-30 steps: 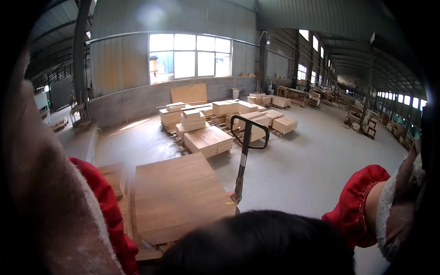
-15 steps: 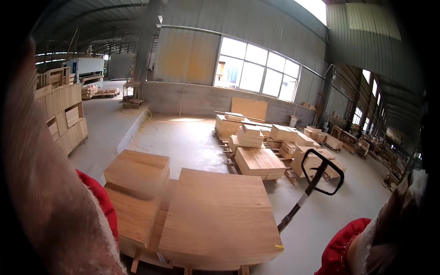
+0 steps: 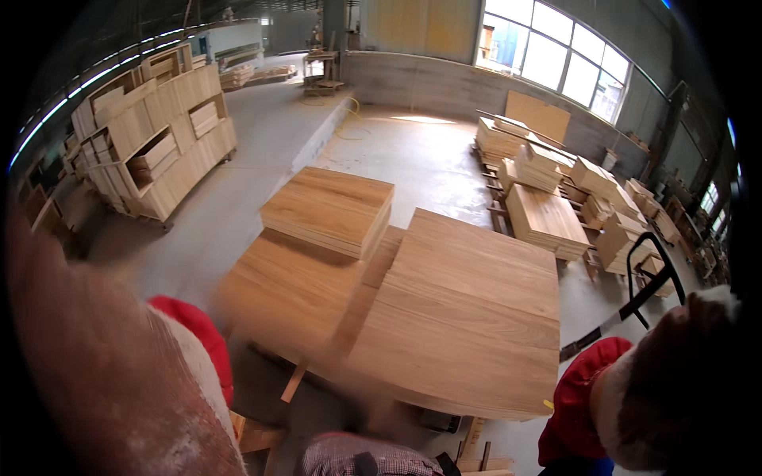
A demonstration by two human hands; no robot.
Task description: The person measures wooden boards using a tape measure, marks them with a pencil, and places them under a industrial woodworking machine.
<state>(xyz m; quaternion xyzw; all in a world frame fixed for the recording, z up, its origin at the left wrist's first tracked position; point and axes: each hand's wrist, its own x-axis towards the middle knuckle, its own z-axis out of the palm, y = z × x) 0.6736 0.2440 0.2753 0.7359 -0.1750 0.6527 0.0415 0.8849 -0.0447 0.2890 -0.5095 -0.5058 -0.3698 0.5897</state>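
Observation:
My left hand (image 3: 103,357), in a worn brown-coated glove with a fuzzy white edge, is raised close at the left rim, a red cuff (image 3: 194,333) behind it. At the right rim my right hand (image 3: 663,389) is raised in a similar glove, beside another red cuff (image 3: 579,389). The fingers of both hands are hidden past the dark rim. Beyond them lie a broad stack of wooden panels (image 3: 468,301) and, to its left, a lower panel stack (image 3: 286,278) bearing smaller panels (image 3: 329,198). Neither hand touches these.
A black pallet-jack handle (image 3: 657,284) rises at the right. Farther back, panel stacks (image 3: 548,218) stand on pallets. A loaded wooden cart (image 3: 171,174) is at the left, near a raised floor edge (image 3: 313,139) with a yellow hose (image 3: 349,119). Checked clothing (image 3: 365,456) shows below.
The view has tilted down and turned left, so the cart shows more fully and the stacks sit farther right. Both hands stay at the rims. Checked clothing has come into view.

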